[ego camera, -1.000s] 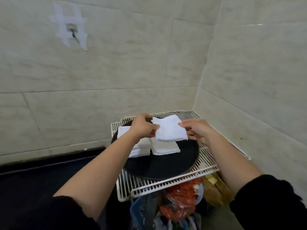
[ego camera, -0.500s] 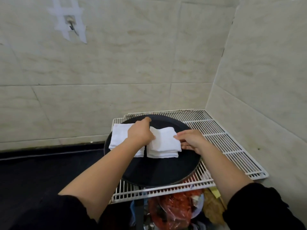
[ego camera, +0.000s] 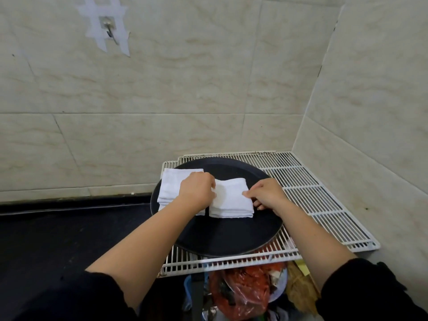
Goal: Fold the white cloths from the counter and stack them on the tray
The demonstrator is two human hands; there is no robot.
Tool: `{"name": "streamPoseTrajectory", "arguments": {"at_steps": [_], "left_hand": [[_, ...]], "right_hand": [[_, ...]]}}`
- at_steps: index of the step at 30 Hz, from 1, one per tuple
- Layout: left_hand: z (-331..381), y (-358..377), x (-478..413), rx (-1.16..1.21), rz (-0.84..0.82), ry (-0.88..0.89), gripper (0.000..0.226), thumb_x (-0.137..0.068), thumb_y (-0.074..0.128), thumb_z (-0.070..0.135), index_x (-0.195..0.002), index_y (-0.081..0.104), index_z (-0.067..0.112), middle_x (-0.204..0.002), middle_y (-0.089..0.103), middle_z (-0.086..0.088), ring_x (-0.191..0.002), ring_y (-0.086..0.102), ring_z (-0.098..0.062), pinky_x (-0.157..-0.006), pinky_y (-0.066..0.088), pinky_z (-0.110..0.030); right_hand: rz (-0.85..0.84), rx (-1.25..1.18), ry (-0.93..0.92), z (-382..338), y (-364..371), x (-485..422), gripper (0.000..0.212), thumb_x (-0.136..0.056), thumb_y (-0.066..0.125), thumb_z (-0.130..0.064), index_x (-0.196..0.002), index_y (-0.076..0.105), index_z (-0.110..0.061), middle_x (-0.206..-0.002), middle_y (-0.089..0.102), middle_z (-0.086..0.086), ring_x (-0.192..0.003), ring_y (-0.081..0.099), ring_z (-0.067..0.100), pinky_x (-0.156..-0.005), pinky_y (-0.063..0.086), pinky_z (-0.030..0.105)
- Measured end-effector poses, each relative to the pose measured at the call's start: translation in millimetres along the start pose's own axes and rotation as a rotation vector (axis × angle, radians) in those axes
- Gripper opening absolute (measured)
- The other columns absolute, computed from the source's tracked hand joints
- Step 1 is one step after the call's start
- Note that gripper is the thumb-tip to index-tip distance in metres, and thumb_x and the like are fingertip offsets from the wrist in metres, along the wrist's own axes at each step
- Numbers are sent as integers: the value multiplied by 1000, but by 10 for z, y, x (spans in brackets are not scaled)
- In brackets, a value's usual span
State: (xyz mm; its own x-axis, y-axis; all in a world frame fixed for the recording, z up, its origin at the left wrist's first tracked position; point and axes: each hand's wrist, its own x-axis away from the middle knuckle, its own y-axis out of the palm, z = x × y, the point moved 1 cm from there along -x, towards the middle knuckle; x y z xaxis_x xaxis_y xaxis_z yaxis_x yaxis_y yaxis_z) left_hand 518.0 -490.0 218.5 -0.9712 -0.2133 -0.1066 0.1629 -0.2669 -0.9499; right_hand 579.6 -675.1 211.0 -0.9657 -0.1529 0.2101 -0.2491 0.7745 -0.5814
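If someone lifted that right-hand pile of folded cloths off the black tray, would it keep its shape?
Probably not: the right pile is soft layered fabric, likely to sag. It looks light. Its loose layers might slide apart.

One round black tray [ego camera: 220,237] is carrying two piles of white cloths: a left stack [ego camera: 176,184] by the tray's left edge and a right stack [ego camera: 231,200] near its middle. Each is holding several folded layers, too thin for an exact count. One white wire rack [ego camera: 324,205] is bearing the tray, though doubled rims at its corners are leaving a second rack possible. Two hands are showing, a left hand [ego camera: 196,191] and a right hand [ego camera: 268,193]. One counter [ego camera: 58,239], one wall hook [ego camera: 108,26] and one red bag [ego camera: 245,288] are showing too.
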Motion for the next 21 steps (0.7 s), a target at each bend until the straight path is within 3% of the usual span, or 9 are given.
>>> {"name": "streamPoseTrajectory", "arguments": {"at_steps": [3,6,15,21], "left_hand": [[-64,-31,43,92,113,23,15,-89,60,28,-100,69,22,-103,63,1,-106,55,-19,-71,42,-29],[-193,-151,130,211,235,34,18,-91,57,30,-103,69,23,-105,60,1,-105,53,-17,-76,47,-31],[-1591,-740,803,172,394,-164,24,-90,56,30,-109,66,19,-105,62,-3,-102,57,-23,-80,50,-37],[-3266,-1120,2072,66,353,-487,26,-90,55,28,-112,65,18,-111,59,-6,-108,56,-26,-82,50,-37]], "right_hand": [[161,164,-156,-169,-5,56,19,-81,73,-15,-83,70,3,-79,68,8,-73,62,24,-68,51,35],[200,150,-293,-429,63,135,11,-82,74,-20,-80,67,-11,-70,59,-6,-73,57,16,-66,43,28],[12,151,-627,-1444,1343,705,10,-80,65,-14,-76,61,-22,-69,61,-4,-76,60,18,-69,45,28],[-280,225,-683,-2039,3236,1571,10,-81,68,-19,-79,59,-22,-71,59,-6,-79,61,20,-75,50,32]]}}
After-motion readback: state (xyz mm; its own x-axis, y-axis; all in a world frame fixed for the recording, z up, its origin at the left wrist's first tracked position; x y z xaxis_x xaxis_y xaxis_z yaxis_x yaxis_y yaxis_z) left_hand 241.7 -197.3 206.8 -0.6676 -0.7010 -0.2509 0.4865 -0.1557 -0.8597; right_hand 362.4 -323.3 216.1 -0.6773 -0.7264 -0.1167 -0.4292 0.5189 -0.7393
